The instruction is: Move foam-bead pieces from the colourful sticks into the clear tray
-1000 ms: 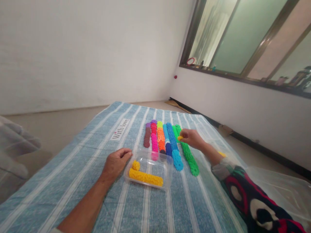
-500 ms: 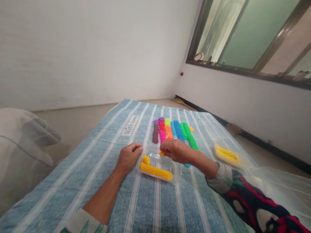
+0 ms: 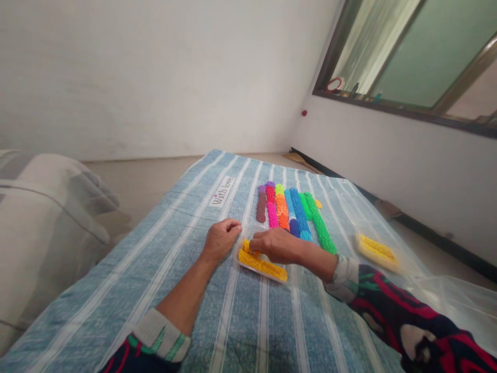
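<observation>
In the head view, a clear tray lay on the striped blue cloth just in front of both hands. A yellow strip of small pieces lay in it, its long axis running from near the left hand down and to the right, toward the right sleeve. The right hand reached over the tray's far side with fingertips pinched narrowly at the strip's left end; whether they gripped a piece could not be told, since the hand covered that spot. The left hand rested loosely curled on the cloth, touching or just beside the tray's left edge.

Beyond the hands, coloured strips lay side by side, pointing away from the person; their near ends were hidden behind the right hand. A second tray of yellow pieces sat well apart to the right on clear plastic sheet.

The cloth covered a flat surface near a white wall; a window stood at right, a grey cushion at left.
</observation>
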Demonstrator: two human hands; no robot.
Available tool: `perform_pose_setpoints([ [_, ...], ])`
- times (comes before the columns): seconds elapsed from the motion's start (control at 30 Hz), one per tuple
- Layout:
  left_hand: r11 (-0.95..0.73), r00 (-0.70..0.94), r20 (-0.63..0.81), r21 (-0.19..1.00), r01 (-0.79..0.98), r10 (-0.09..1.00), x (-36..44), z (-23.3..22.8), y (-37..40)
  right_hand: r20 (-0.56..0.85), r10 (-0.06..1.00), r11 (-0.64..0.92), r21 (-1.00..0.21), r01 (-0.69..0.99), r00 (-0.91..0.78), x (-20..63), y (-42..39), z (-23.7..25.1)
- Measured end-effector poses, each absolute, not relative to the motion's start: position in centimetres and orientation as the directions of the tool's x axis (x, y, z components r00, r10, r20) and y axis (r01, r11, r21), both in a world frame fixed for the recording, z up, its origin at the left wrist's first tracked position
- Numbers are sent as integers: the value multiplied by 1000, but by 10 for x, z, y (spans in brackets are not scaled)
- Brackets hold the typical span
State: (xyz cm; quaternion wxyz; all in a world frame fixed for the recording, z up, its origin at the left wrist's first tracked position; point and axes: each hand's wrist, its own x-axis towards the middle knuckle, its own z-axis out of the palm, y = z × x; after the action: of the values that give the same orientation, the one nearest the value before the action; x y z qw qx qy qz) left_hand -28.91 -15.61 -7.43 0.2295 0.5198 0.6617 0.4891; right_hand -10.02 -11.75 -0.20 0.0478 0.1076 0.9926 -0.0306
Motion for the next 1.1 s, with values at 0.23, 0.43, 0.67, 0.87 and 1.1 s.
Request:
perform_pose_setpoints([
  [0.23, -25, -347, 205, 889, 458, 915, -289, -75, -156, -67, 238, 961, -127, 245, -969, -101, -111, -12],
  [0.43, -24, -342, 203, 887, 461, 918, -288, -74, -157, 29, 289, 934, -230, 275, -957, -99, -109, -20],
  [0.67, -13, -345, 195, 884, 467, 918, -288, -74, -157, 54, 326, 915, -268, 301, -944, -97, -106, -30],
  [0.87, -10, -339, 187, 887, 462, 922, -290, -69, -158, 134, 311, 920, -289, 264, -941, -91, -108, -19],
  [1.1, 58, -373, 139, 880, 471, 918, -294, -66, -157, 359, 516, 850, -330, 411, -778, -50, -64, 7],
])
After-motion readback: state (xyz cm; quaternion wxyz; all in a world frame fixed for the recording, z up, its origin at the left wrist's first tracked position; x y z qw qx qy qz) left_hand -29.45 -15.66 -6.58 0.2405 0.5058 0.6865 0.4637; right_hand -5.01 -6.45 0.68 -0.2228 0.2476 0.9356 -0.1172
